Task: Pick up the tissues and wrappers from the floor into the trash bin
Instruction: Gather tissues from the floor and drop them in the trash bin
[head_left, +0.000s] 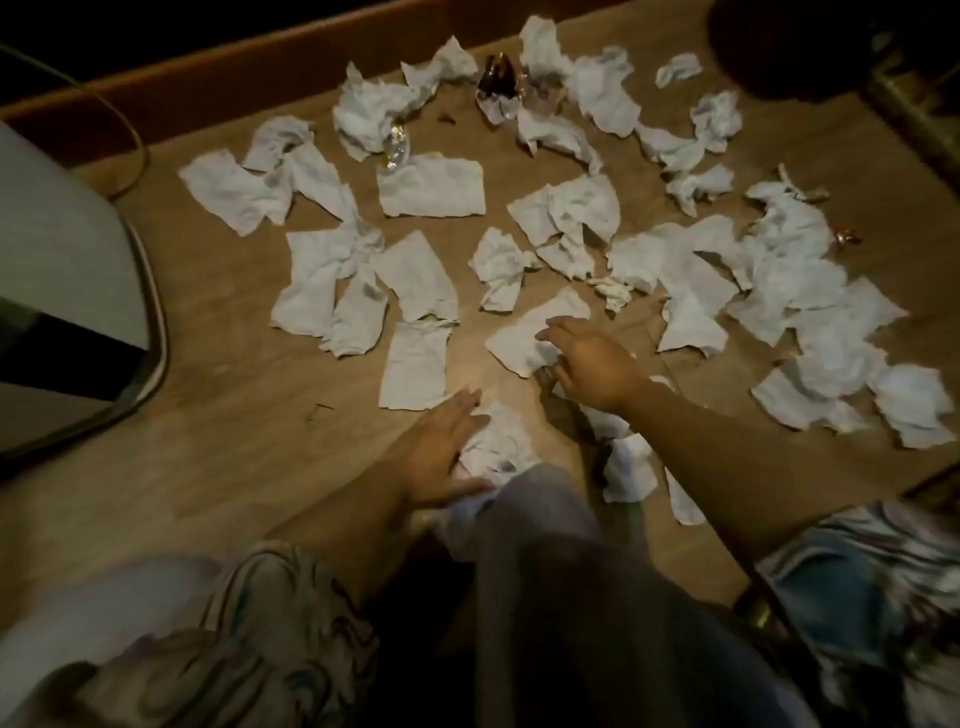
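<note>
While a person crouches over a wooden floor (218, 457), both bare hands reach down among scattered white tissues. Their left hand (441, 457) lies nearly flat, fingers spread and straight, palm resting on a crumpled tissue (498, 441) near the floor's lower middle, just ahead of the person's knee (561, 545). It presses on the paper and has not closed around it. Their right hand (592, 364) is a little farther out, fingers bent loosely downward, fingertips touching the near edge of a flatter tissue sheet (530, 332); whether the thumb has pinched the sheet underneath I cannot tell.

Many more tissues cover the floor beyond the hands, some flat, some bunched, spreading from the left middle across to the right edge. Toward the far edge, by a dark wooden skirting board (260, 67), lies a dark brown wrapper (500, 80) with a shiny inside, and a silver and gold foil wrapper (396, 148) sits to its left against a bunched tissue. A small reddish wrapper (847, 236) lies near the right edge.

At the left edge stands a pale rounded trash bin (78, 270) with a dark opening, well apart from both hands. Patterned sleeves (270, 613) show at the bottom.
</note>
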